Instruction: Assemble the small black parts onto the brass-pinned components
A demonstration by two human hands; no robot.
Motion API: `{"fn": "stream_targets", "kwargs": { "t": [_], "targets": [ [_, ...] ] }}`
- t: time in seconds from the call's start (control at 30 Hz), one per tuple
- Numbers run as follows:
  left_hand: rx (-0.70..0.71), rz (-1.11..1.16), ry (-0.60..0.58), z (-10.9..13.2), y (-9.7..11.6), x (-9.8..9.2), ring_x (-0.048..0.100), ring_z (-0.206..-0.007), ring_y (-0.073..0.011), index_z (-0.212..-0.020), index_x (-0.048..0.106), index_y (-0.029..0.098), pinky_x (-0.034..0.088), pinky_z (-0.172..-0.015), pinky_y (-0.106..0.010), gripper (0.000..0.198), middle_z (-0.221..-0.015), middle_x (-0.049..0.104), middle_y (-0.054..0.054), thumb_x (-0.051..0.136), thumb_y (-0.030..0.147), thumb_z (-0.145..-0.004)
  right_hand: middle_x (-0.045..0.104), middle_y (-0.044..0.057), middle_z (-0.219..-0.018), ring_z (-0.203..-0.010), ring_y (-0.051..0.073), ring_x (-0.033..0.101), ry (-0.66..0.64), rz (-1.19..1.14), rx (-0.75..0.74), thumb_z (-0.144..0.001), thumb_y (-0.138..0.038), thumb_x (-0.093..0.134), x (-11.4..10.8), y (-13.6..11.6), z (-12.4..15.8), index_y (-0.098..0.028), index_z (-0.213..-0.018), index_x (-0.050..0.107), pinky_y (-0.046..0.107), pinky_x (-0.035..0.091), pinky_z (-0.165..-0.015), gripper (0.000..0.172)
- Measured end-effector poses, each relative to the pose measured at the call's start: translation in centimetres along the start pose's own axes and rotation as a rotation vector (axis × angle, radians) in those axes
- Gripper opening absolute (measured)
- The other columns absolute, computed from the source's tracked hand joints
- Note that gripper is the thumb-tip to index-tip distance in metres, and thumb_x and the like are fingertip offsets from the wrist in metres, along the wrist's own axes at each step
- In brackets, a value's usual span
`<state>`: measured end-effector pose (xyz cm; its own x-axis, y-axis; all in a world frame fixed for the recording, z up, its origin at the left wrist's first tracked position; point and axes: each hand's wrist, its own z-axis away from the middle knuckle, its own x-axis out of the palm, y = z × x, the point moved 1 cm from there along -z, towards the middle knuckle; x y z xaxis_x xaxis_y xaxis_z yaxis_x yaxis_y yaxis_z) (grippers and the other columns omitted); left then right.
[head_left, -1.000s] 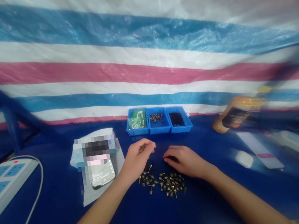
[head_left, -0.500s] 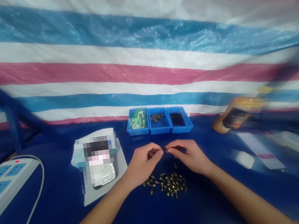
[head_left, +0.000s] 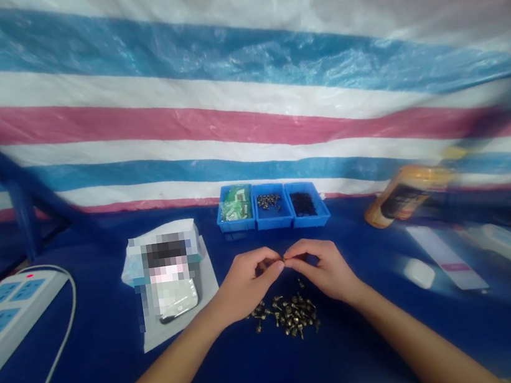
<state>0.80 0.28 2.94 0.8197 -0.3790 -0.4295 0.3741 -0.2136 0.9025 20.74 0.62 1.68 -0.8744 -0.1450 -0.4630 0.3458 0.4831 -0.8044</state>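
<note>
My left hand [head_left: 253, 280] and my right hand [head_left: 321, 264] meet fingertip to fingertip over the blue tabletop [head_left: 352, 354]. Both are closed in a pinch; whatever they hold is too small and too covered by the fingers to make out. Just below them lies a loose pile of small brass-coloured screw-like parts [head_left: 295, 317], with one stray part [head_left: 301, 283] near my right hand. Beyond my fingers stand three blue bins: the left bin [head_left: 237, 225] has green packets, the middle bin [head_left: 274, 222] small metal parts, the right bin [head_left: 316, 220] thin black pieces.
At left are a power strip [head_left: 17, 311] with a white cable [head_left: 69, 329], and a phone [head_left: 178, 302] on paper beside a partly blurred packet. On the right lie a bottle [head_left: 406, 193], a white case [head_left: 419, 273] and a flat white box [head_left: 447, 257]. Striped sheeting [head_left: 246, 117] hangs behind.
My left hand has shifted slightly right, so the gap between the fingertips of both hands has closed. The pile and bins look the same.
</note>
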Motion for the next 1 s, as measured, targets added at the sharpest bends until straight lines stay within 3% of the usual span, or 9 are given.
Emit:
{"fn": "stream_targets", "kwargs": {
  "t": [0.2,0.37,0.7,1.0],
  "targets": [
    [0.003,-0.030,-0.018,0.02,0.07,-0.05,0.044,-0.062,-0.0105,-0.085,0.066,0.018,0.032,-0.059,-0.024,0.028,-0.070,0.054,0.004,0.051,0.040,-0.095,0.070,0.004,-0.086,-0.078,0.016,0.066,-0.024,0.004,-0.086,-0.090,-0.028,0.067,-0.11,-0.44,-0.12,-0.021,-0.089,0.071,0.028,0.052,-0.071,0.008],
    [0.025,-0.038,-0.041,0.03,0.08,-0.01,0.042,-0.062,-0.0101,-0.085,0.065,0.018,0.031,-0.061,-0.025,0.030,-0.070,0.053,0.004,0.049,0.041,-0.096,0.067,0.007,-0.098,-0.084,0.016,0.066,-0.012,-0.005,-0.113,-0.087,-0.025,0.070,-0.19,-0.50,-0.07,-0.021,-0.089,0.071,0.027,0.052,-0.072,0.005],
    [0.004,-0.033,-0.059,0.13,0.01,-0.08,0.041,-0.062,-0.0100,-0.085,0.064,0.019,0.030,-0.060,-0.025,0.028,-0.068,0.051,0.005,0.050,0.040,-0.096,0.070,0.002,-0.085,-0.069,0.013,0.063,-0.005,0.025,-0.113,-0.084,-0.025,0.074,0.01,-0.65,0.18,-0.021,-0.093,0.069,0.024,0.052,-0.066,0.011],
    [-0.025,0.057,-0.069,0.12,-0.09,-0.21,0.045,-0.064,-0.0105,-0.084,0.064,0.018,0.032,-0.060,-0.025,0.029,-0.071,0.054,0.004,0.052,0.042,-0.095,0.073,0.004,-0.087,-0.076,0.016,0.068,-0.046,-0.013,-0.156,-0.087,-0.023,0.071,-0.12,-1.06,-0.04,-0.023,-0.092,0.075,0.027,0.053,-0.071,0.007]
  ]
}}
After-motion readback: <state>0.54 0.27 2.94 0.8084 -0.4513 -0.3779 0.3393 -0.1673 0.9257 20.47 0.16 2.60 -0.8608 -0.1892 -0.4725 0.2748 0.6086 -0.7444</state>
